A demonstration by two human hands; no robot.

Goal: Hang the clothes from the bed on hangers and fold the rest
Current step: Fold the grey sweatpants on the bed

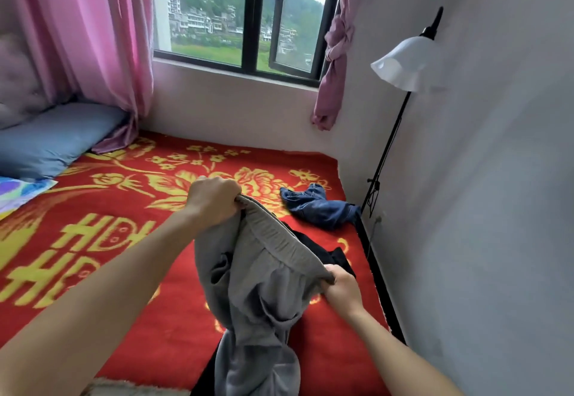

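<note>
Room: bedroom corner, with a bed under a red blanket (pixel 130 209) patterned with yellow flowers, and a window (pixel 248 16) on the far wall.
Landmark: grey trousers (pixel 257 296), held up over the near part of the blanket with the legs hanging down in loose folds.
Left hand (pixel 214 198): fingers curled tight round the far end of the trousers' elastic waistband.
Right hand (pixel 340 287): gripping the near end of the same waistband, which is stretched between the two hands.
Black garment (pixel 323 249): lies on the blanket just behind and under the trousers, partly hidden by them.
Blue jeans (pixel 320 206): crumpled on the blanket beyond the trousers, towards the wall side, apart from them.
Blue pillow (pixel 56 138): well to the left of the trousers, below the pink curtain (pixel 87 29).
Floor lamp (pixel 407 63): stands beyond the trousers on the right, against the wall.
Progress: early, by my reading. No hanger, hung garment or folded pile is in view. The trousers are only being taken by the waist, probably to fold or hang; the black garment and the jeans lie unsorted.
Writing: large yellow character (pixel 93 240) woven into the blanket left of the trousers, likely a double-happiness sign. No brand or label can be read on any garment.
</note>
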